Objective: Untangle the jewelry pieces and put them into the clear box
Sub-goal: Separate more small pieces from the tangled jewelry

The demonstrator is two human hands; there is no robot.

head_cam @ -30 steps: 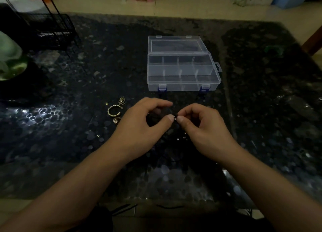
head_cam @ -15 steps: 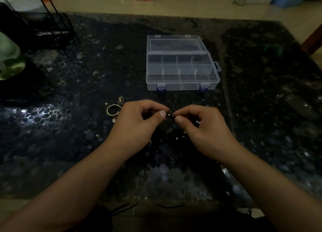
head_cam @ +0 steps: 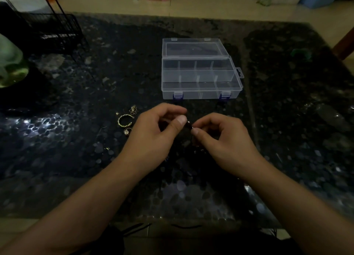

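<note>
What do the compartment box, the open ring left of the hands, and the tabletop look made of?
Box: clear plastic, glossy; see-through walls and dividers, blue clips in front.
Open ring: probably gold-toned metal; yellow glint, twisted or beaded texture, too small to confirm.
Tabletop: likely polished dark stone or a glass top; speckled pattern, mirror-like glare.

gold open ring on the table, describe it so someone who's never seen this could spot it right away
Start at the clear box in the middle of the dark table, then drop toward the left hand. Just left of that hand lies a small cluster of gold pieces. The gold open ring is the largest of them, a twisted band with a gap, while the pieces around it are smaller.
</note>
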